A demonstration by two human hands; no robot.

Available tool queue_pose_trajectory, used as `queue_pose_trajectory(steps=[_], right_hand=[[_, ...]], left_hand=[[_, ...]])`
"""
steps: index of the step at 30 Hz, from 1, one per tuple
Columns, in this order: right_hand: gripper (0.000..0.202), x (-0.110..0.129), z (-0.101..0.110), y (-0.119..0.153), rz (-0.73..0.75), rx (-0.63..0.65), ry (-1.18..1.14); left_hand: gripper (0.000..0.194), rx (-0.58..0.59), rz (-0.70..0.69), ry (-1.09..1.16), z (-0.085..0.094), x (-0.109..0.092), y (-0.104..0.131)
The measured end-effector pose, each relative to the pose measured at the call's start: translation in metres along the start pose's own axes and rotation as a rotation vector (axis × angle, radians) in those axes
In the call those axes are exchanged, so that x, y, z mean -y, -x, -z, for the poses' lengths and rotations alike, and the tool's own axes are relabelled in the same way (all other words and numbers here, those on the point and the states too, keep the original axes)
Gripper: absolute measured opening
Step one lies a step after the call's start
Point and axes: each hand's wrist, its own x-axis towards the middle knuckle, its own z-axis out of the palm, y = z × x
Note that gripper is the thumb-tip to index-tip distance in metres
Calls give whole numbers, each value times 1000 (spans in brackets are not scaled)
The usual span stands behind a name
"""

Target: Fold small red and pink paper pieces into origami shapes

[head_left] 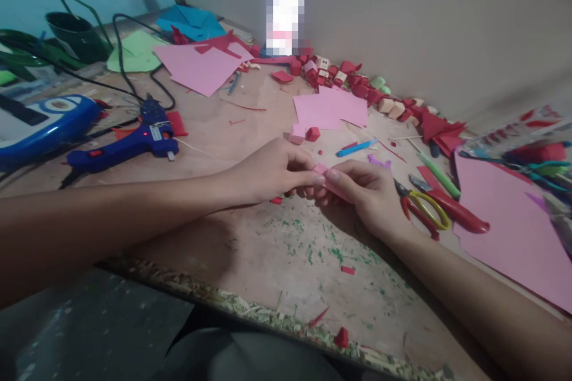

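A small piece of pink paper (338,185) is pinched between my two hands over the middle of the table. My left hand (286,171) grips its left end with thumb and fingers, and my right hand (369,190) grips the other end. The fingers cover much of the paper, so its full shape is hidden. Just beyond my hands stand a small pink paper cube (297,133) and a small red paper cube (313,134). A blue pen-like stick (356,148) lies behind my right hand.
On the left lies a blue glue gun (125,144) with its cord. Pink sheets (205,66) lie at the back, near many small red cubes (319,74). Right of my hand are yellow-and-red-handled scissors (429,209), a red-handled tool (465,209) and a large pink sheet (500,232).
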Motion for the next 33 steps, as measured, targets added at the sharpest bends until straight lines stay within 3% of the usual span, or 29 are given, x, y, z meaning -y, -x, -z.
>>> queue_pose_trajectory(steps=[12, 25, 33], right_hand=[[26, 0, -1, 1, 2, -24, 15], [24, -2, 3, 0, 73, -36, 121], [25, -1, 1, 1, 30, 34, -20]], left_hand=[[18, -12, 20, 28, 1, -2, 1], [26, -71, 21, -82, 0, -4, 3], [26, -32, -11, -38, 0, -3, 3]])
